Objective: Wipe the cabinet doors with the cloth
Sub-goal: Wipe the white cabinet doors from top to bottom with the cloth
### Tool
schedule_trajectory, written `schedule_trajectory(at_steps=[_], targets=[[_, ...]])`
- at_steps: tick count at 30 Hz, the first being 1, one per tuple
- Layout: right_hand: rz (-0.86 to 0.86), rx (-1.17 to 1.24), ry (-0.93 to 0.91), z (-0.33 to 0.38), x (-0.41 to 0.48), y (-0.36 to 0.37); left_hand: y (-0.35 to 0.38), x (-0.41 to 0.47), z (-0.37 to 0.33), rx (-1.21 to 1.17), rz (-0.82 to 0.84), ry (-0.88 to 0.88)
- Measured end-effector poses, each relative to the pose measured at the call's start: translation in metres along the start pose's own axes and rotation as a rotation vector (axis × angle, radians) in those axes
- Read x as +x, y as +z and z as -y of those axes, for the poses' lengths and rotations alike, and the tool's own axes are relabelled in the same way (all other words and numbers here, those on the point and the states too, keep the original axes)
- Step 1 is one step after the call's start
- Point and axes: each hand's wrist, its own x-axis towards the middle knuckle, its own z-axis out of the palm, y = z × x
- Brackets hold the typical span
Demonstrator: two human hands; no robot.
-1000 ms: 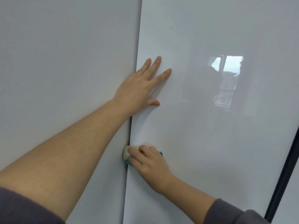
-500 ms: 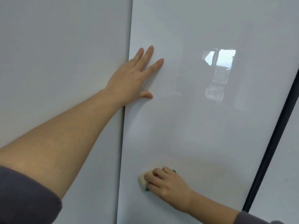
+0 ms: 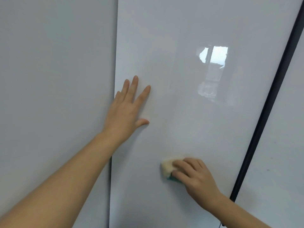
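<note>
We noted the left hand (image 3: 126,111) flat on the glossy cabinet door (image 3: 181,129) just beside its left edge, fingers straight and spread, holding nothing; we judged it braced the panel, which stood slightly proud of the neighbouring door (image 3: 57,79), against wiping pressure. The right hand (image 3: 195,176) had its fingers curled over the cloth (image 3: 166,167), pressing it to the door's lower middle, well apart from the dark strip (image 3: 266,112) along the right edge.
</note>
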Motion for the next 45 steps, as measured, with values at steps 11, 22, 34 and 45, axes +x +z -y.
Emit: schedule_trajectory(at_steps=[11, 22, 34, 45], targets=[[-0.195, -0.113, 0.278, -0.079, -0.011, -0.065, 0.041, -0.028, -0.048, 0.024, 0.026, -0.054], [-0.079, -0.05, 0.139, -0.074, -0.033, -0.06, 0.043, -0.027, -0.045, -0.002, 0.01, -0.044], [0.071, -0.049, 0.151, -0.018, -0.097, -0.021, 0.042, -0.027, -0.045, -0.05, 0.01, -0.034], [0.104, -0.014, 0.043, 0.018, -0.095, 0.014, 0.032, -0.036, -0.025, -0.068, -0.005, 0.033]])
